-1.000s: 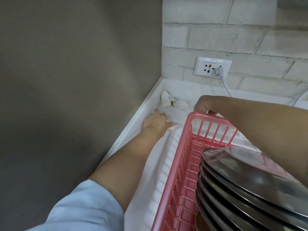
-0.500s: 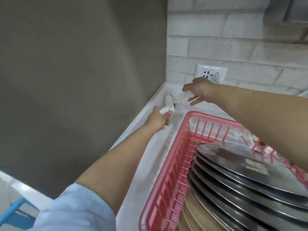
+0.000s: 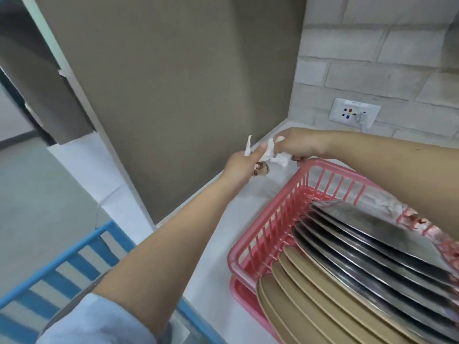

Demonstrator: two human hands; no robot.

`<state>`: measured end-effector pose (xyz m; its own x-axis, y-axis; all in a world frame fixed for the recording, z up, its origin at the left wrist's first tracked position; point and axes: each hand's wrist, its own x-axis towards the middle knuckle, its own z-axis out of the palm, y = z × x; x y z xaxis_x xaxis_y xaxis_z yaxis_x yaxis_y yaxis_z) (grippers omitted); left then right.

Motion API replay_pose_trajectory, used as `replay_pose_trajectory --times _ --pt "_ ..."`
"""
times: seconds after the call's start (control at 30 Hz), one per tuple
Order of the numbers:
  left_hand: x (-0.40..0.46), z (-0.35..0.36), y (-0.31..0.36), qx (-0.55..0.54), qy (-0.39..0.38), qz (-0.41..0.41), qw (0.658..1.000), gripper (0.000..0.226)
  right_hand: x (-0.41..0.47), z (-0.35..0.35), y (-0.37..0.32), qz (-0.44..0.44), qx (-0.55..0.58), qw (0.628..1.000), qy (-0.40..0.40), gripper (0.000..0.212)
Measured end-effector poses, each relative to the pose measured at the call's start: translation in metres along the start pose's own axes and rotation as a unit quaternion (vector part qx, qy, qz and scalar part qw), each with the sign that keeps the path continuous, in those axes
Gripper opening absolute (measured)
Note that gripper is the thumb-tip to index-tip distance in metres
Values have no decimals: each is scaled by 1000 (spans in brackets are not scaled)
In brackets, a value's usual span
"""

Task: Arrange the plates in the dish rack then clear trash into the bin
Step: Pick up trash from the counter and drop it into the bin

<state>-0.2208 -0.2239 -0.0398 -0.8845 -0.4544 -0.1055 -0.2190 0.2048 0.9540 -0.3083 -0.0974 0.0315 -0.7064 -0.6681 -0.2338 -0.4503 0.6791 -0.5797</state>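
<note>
Fingers of the left hand point(image 3: 242, 166) curl round a wad of crumpled tissue point(image 3: 269, 155) and a brownish scrap point(image 3: 261, 170), thumb pressed on top; the right hand point(image 3: 296, 145) pinches the same white wad from the other side, its lower fingers point(image 3: 301, 160) just touching the far rim of the pink dish rack point(image 3: 270, 224). Both hands hold this trash in the air just beyond the rack's far-left corner, above the white tabletop point(image 3: 211, 244).

Paper like this looks very light and soft, so it should crush without resisting. Loose corners could tear or drop bits, so a full-hand squeeze round the bulk seems safer than pulling on a tail. One thin tail sticks up past the left thumb.

It is white, wrinkled and ragged, with a darker stained lump underneath.

Inside the rack, steel plates point(image 3: 372, 244) and tan plates point(image 3: 310, 294) stand on edge in a row, already arranged. More crumpled paper point(image 3: 390, 207) lies behind the rack's far side. No bin can be identified.
</note>
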Motion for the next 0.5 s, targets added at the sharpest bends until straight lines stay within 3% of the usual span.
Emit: replay_pose_trajectory --times 0.13,0.3,0.43,0.5 --pt "-45 -22 1 -10 25 -35 999 54 -19 11 -21 -57 -9 996 -62 4" --pt "-99 -46 -14 -31 39 -47 998 58 -45 29 -51 -156 -69 977 -126 19" --pt "-138 -74 -44 -68 22 -61 996 59 -59 60 -73 -213 -100 959 -155 12" --pt "-154 -85 -55 -80 10 -72 994 57 -66 77 -85 -222 -126 950 -179 21"
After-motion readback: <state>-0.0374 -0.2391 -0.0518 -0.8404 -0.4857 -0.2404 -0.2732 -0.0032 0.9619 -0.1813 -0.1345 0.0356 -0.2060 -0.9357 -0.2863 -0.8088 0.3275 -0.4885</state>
